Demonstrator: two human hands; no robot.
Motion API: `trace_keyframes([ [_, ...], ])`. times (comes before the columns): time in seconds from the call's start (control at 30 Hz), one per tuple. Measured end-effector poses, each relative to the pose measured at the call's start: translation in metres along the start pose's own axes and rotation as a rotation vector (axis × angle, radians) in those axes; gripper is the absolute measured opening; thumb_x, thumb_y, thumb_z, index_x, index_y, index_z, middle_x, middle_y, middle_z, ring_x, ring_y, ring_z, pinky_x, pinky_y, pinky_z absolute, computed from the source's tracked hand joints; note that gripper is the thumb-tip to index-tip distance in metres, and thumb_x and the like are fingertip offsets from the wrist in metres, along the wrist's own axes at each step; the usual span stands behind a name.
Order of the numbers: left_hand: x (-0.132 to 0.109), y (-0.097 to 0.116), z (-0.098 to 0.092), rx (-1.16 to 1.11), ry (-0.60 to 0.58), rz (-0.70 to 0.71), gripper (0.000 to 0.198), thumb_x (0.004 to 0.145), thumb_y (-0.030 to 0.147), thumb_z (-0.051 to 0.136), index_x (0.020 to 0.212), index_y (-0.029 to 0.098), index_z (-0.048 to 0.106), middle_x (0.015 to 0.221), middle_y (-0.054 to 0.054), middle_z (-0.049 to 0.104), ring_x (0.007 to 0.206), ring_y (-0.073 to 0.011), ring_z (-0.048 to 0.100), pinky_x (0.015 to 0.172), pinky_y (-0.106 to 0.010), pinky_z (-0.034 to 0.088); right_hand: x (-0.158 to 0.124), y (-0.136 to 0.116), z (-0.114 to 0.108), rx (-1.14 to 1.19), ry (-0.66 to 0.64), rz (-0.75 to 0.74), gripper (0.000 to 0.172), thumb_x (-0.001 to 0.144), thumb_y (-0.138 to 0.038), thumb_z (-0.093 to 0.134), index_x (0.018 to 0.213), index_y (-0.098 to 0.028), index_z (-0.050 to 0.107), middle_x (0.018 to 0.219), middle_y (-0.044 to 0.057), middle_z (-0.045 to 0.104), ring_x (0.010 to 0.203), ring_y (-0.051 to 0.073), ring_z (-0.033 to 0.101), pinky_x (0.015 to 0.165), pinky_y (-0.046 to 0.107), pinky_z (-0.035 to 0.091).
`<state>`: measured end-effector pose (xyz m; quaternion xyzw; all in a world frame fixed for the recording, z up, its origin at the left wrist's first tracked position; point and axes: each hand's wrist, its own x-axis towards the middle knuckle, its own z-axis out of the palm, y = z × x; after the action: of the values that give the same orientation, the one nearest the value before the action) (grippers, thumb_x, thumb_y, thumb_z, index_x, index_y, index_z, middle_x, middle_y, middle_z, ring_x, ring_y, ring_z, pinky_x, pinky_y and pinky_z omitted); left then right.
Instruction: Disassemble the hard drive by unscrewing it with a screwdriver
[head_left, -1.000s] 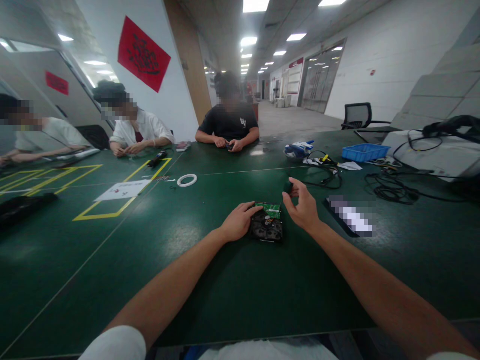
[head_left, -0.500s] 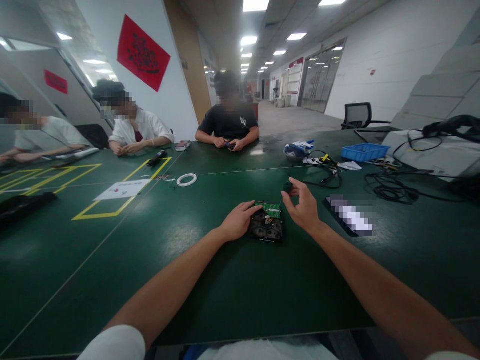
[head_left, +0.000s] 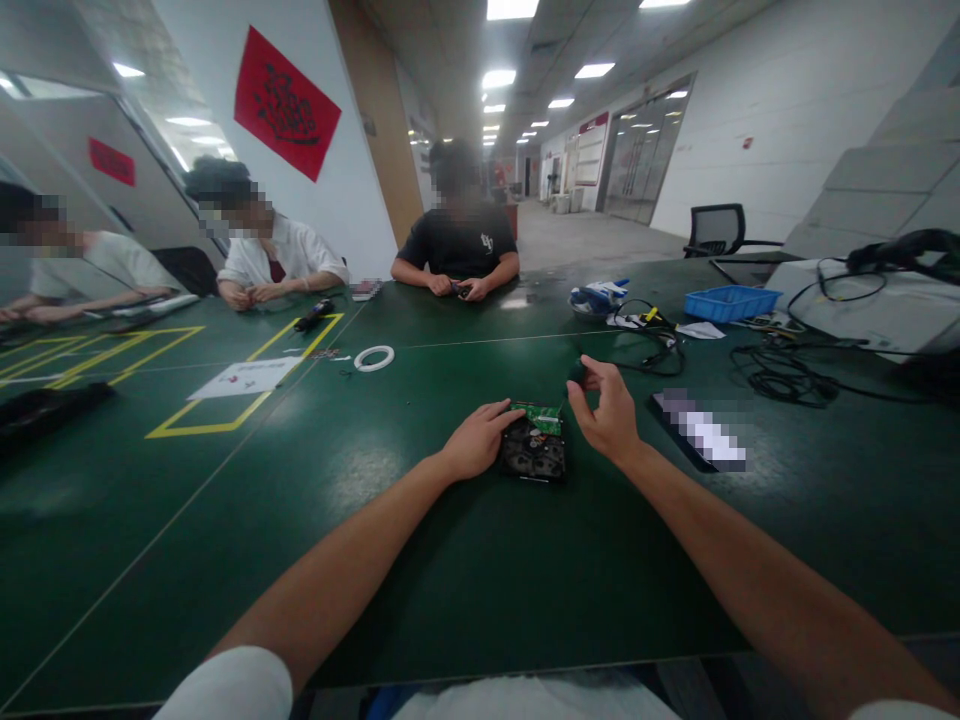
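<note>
A hard drive lies on the green table with its green circuit board facing up. My left hand holds the drive at its left edge, fingers reaching over the upper left corner and onto the board. Pinched between thumb and fingers of my right hand is a screwdriver with a dark green handle. Its thin shaft slants down to the right end of the board; the tip is too small to make out.
Right of my right hand lies a phone. Black cables, a blue tray and a blue-white bundle are farther off. A white ring and a paper sheet lie left. Several people sit across the table.
The screwdriver handle and my right fingertips have shifted very slightly to the right. My left hand and the hard drive have stayed in place.
</note>
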<state>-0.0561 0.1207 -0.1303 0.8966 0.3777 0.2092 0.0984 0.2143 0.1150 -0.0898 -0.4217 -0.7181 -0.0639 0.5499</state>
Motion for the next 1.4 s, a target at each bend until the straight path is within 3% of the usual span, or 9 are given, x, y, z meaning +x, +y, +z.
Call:
trace_keyframes([
  [0.17,-0.0003,0.0027,-0.0020,-0.006,0.000,-0.010,0.067,0.089,0.006,0.043,0.151,0.030,0.042,0.162,-0.005,0.031,0.146,-0.0271,0.035,0.119,-0.053,0.034,-0.0009,0.0002,0.0022,0.076,0.011,0.030,0.047,0.096,-0.036,0.058,0.138,-0.022,0.044,0.128,0.015,0.060,0.099,0.025,0.069,0.085,0.046,0.063],
  [0.47,-0.0006,0.0013,-0.0012,0.017,0.007,-0.001,0.067,0.089,0.006,0.042,0.152,0.029,0.041,0.163,-0.005,0.030,0.145,-0.0268,0.035,0.118,-0.052,0.035,0.0025,-0.0013,-0.0024,0.007,0.003,-0.025,0.045,0.093,-0.032,0.062,0.136,-0.025,0.050,0.116,0.012,0.060,0.092,0.024,0.066,0.076,0.044,0.063],
  [0.67,-0.0002,0.0027,-0.0035,0.007,-0.005,0.007,0.067,0.090,0.006,0.041,0.152,0.029,0.040,0.163,-0.004,0.029,0.146,-0.0262,0.034,0.119,-0.051,0.034,0.0013,0.0011,0.0014,0.064,0.023,-0.018,0.046,0.094,-0.029,0.059,0.137,-0.022,0.046,0.128,0.014,0.058,0.100,0.024,0.066,0.079,0.042,0.063],
  [0.9,0.0000,-0.0008,-0.0005,0.025,-0.016,-0.007,0.068,0.089,0.006,0.043,0.153,0.030,0.039,0.163,-0.003,0.028,0.146,-0.0274,0.033,0.119,-0.052,0.035,0.0053,-0.0058,-0.0037,-0.008,0.029,-0.057,0.039,0.091,-0.030,0.064,0.129,-0.025,0.054,0.110,0.009,0.059,0.080,0.020,0.064,0.073,0.041,0.062],
  [1.1,-0.0001,-0.0002,-0.0002,0.026,-0.011,0.001,0.067,0.090,0.007,0.043,0.153,0.029,0.039,0.163,-0.005,0.029,0.146,-0.0271,0.034,0.119,-0.051,0.034,0.0016,-0.0045,-0.0019,0.011,-0.007,-0.010,0.045,0.092,-0.029,0.061,0.134,-0.025,0.047,0.119,0.011,0.062,0.082,0.021,0.066,0.077,0.042,0.061],
  [1.4,-0.0003,0.0012,-0.0024,0.026,-0.018,-0.004,0.065,0.091,0.008,0.042,0.153,0.029,0.039,0.163,-0.004,0.029,0.146,-0.0264,0.034,0.119,-0.051,0.034,-0.0008,-0.0002,0.0000,-0.033,-0.016,0.022,0.047,0.092,-0.037,0.064,0.134,-0.024,0.048,0.109,0.009,0.063,0.077,0.021,0.066,0.079,0.044,0.061],
])
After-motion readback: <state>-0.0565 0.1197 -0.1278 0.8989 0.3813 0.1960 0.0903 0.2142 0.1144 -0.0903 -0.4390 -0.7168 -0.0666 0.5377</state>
